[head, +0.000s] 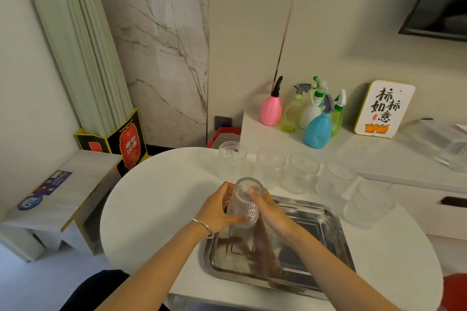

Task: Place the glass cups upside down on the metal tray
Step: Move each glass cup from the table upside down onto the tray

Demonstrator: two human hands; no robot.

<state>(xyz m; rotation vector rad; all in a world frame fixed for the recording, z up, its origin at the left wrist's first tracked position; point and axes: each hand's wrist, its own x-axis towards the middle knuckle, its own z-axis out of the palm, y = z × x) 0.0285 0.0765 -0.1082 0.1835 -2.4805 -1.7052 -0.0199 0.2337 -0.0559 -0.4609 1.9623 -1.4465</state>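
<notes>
I hold one ribbed glass cup (244, 206) with both hands over the far left corner of the metal tray (328, 255); its round end faces up toward me. My left hand (218, 209) wraps its left side and my right hand (271, 211) grips its right side with fingers over the top edge. The tray lies on the round white table (151, 199) and holds no other cups. Several more glass cups stand in a curved row behind and right of the tray, from the leftmost cup (232, 161) to the nearest right cup (367, 206).
Several coloured spray bottles (318, 124) and a small sign (384, 108) stand on the white cabinet (379, 159) behind the table. Clear plastic containers (439, 139) sit at far right. A cardboard box (58, 194) is on the floor to the left.
</notes>
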